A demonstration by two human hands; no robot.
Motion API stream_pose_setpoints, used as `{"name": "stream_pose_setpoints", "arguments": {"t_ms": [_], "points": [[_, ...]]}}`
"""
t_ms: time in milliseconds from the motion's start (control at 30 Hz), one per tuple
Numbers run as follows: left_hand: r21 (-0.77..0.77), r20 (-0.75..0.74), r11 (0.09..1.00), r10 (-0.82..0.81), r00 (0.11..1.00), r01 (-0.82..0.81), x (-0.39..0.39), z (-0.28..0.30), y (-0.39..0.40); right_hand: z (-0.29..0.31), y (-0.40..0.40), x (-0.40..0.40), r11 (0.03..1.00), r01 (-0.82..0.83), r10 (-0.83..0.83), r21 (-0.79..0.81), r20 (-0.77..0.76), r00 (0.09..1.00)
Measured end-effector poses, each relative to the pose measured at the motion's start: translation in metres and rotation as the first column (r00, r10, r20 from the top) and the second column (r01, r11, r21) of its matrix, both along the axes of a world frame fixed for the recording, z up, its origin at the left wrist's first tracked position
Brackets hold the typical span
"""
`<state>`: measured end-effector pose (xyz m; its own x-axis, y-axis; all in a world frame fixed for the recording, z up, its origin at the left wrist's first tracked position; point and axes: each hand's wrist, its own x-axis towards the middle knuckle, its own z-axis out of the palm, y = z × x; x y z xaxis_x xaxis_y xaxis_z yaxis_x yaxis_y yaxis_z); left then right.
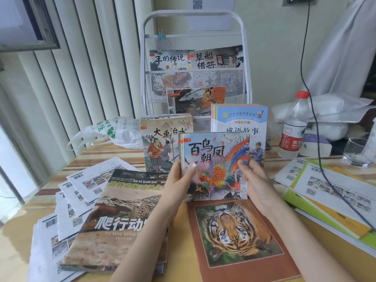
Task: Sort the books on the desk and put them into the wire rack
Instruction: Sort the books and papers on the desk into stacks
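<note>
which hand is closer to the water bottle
Right. The right hand grips the right edge of the phoenix book, on the side of the water bottle. The left hand holds the book's left edge, farther from the bottle.

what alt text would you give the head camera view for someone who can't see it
Both hands, left and right, hold a phoenix picture book upright over a desk strewn with books, facing a white wire rack that already holds several.

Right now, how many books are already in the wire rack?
3 visible: two side by side in the upper pocket, left book and right book, and one lower book below. Mesh may hide more in the wire rack.
</note>
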<state>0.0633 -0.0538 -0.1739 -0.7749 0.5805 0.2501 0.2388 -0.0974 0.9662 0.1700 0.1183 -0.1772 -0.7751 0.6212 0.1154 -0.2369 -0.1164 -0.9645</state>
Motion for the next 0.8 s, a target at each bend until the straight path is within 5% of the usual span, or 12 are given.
{"name": "stream_pose_setpoints", "arguments": {"t_ms": [133, 367, 633, 700, 800], "points": [[-0.039, -0.199, 0.998, 0.042, 0.979, -0.051, 0.01, -0.006, 0.003, -0.004, -0.011, -0.006, 0.971, 0.082, -0.108, 0.223, 0.108, 0.988], [-0.019, -0.396, 0.963, 0.24, 0.886, -0.27, -0.058, 0.049, -0.002, 0.058, -0.026, -0.058, 0.785, 0.189, -0.224, 0.591, -0.014, 0.975], [-0.352, -0.628, 0.674, 0.345, 0.697, -0.65, -0.122, 0.015, -0.017, 0.027, -0.031, -0.138, 0.719, 0.052, -0.237, 0.693, 0.173, 0.956], [-0.339, -0.586, 0.684, 0.384, 0.713, -0.646, -0.122, 0.005, -0.016, 0.008, -0.034, -0.144, 0.707, 0.104, -0.283, 0.699, 0.146, 0.948], [-0.256, -0.442, 0.815, 0.379, 0.813, -0.52, -0.116, -0.005, -0.015, -0.01, -0.04, -0.151, 0.609, 0.26, -0.409, 0.749, 0.016, 0.913]]}}
